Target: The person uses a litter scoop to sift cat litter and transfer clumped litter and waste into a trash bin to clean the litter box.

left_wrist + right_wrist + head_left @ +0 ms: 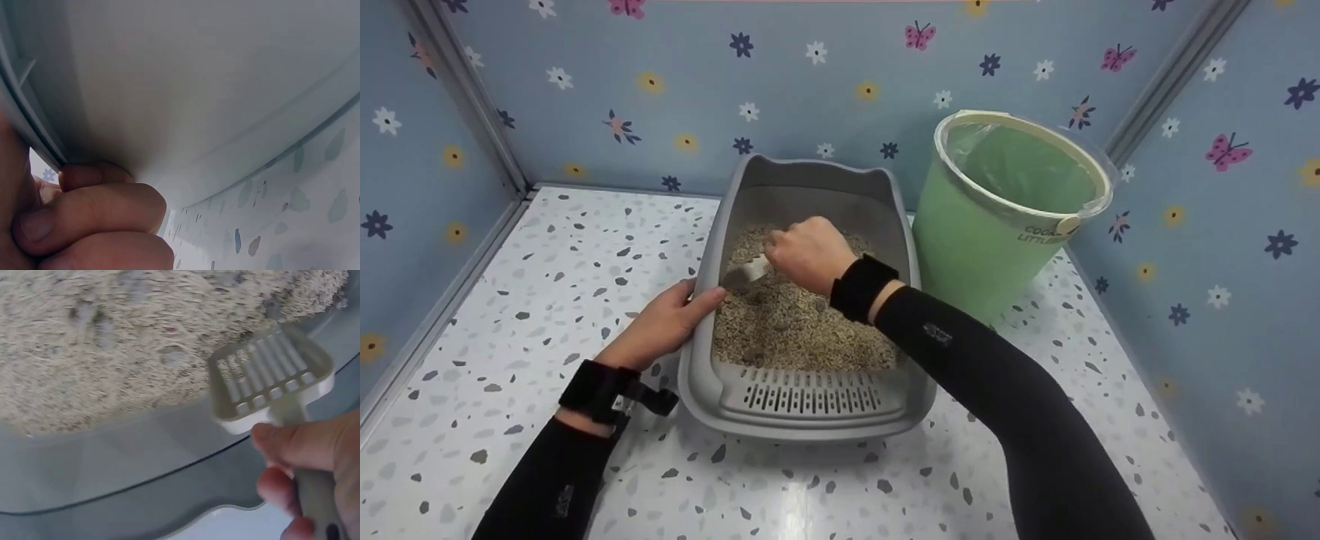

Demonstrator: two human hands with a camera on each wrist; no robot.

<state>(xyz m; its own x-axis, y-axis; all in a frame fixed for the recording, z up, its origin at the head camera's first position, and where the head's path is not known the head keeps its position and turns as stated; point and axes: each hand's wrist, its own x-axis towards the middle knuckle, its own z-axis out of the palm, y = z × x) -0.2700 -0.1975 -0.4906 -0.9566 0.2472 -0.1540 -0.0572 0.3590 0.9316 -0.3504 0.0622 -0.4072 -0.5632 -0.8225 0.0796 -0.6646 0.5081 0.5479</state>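
Note:
A grey litter box point(802, 425) holds tan, grainy litter point(810, 337) with some darker clumps on it. My left hand point(664, 322) grips the box's left rim, thumb over the top. In the left wrist view its curled fingers point(124, 208) lie under the rim, against the outer wall. My right hand point(810, 251) reaches over the litter and holds a slotted litter scoop point(288, 409) by its handle, thumb near the neck. The scoop head is tilted beside the inner wall, low over the litter, with a few grains showing at its slots.
A green bin point(982, 247) with a clear liner and pale rim stands right of the box. Flower-patterned walls point(810, 90) rise at the back and both sides. The speckled white floor point(547, 300) lies around the box.

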